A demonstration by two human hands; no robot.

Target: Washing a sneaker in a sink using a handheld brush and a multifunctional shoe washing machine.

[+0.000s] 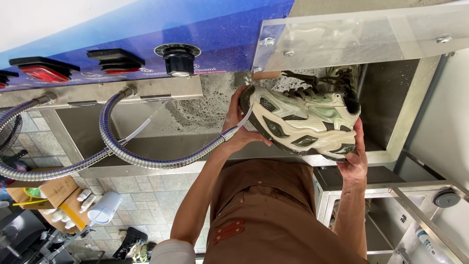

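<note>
I hold a chunky cream sneaker with pale green panels and dark laces, turned on its side over a steel wash basin. My left hand grips the toe end. The end of a flexible metal hose is also pinned in that hand, against the shoe. My right hand grips the heel end from below. Soap foam speckles the basin's back wall behind the shoe.
A clear plastic splash guard hangs over the basin. A blue control panel carries red switches and a black knob. A second metal hose is at the left. Cardboard boxes and white bottles sit on the tiled floor. A steel frame stands at the right.
</note>
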